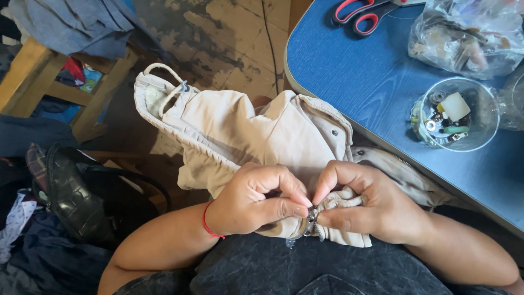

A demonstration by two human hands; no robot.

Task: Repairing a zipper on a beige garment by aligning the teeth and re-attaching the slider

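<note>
garment [245, 131] frame centre, on lap, left of tabletop [355, 76] | scissors [363, 13] top edge, on tabletop | bag [469, 35] upper right | bowl [456, 112] below bag | handbag [76, 191] lower left, on floor

The garment [256, 136] bunched in the lap is pale beige all over, with a cream-white drawstring loop [161, 82] at its hood end and small dark metal snaps along one edge. The zipper slider [311, 214] pinched between both hands is dull grey metal. The left hand [256, 199] wears a thin red thread bracelet [207, 221] at the wrist. The table [371, 82] has a deep blue top with a faint wood-grain pattern and a pale grey rim. The scissors [363, 13] on it have red handles edged in black. The lap is covered in mottled charcoal-grey cloth [305, 270]. The bag [73, 196] on the floor is glossy black with a woven pattern.
</note>
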